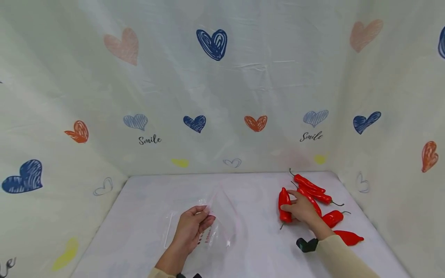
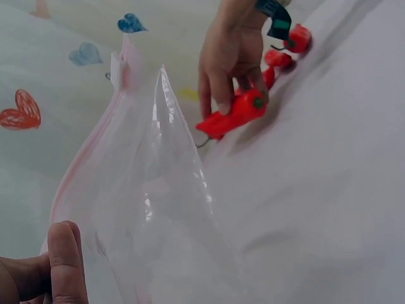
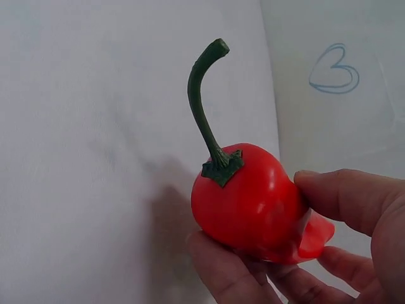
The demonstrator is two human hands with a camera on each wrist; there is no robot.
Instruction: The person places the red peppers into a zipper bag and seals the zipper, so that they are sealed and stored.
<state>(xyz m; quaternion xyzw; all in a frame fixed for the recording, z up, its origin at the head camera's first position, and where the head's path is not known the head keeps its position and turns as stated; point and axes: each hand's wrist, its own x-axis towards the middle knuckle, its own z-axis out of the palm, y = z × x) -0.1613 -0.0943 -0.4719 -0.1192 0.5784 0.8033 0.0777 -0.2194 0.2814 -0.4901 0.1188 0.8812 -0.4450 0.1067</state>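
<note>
My left hand pinches the edge of a clear plastic zip bag between thumb and fingers. The bag has a pink-tinted zip edge and stands partly raised; in the left wrist view the bag fills the middle, with a thumb at lower left. On the right, my right hand grips a red pepper, thumb on one side and fingers on the other. The right wrist view shows that pepper close up, its curved green stem pointing upward in the picture.
Several more red peppers lie along the right side of the white table, beside and behind my right hand. One pepper is partly behind the right sleeve. A curtain printed with hearts encloses the table's back and sides.
</note>
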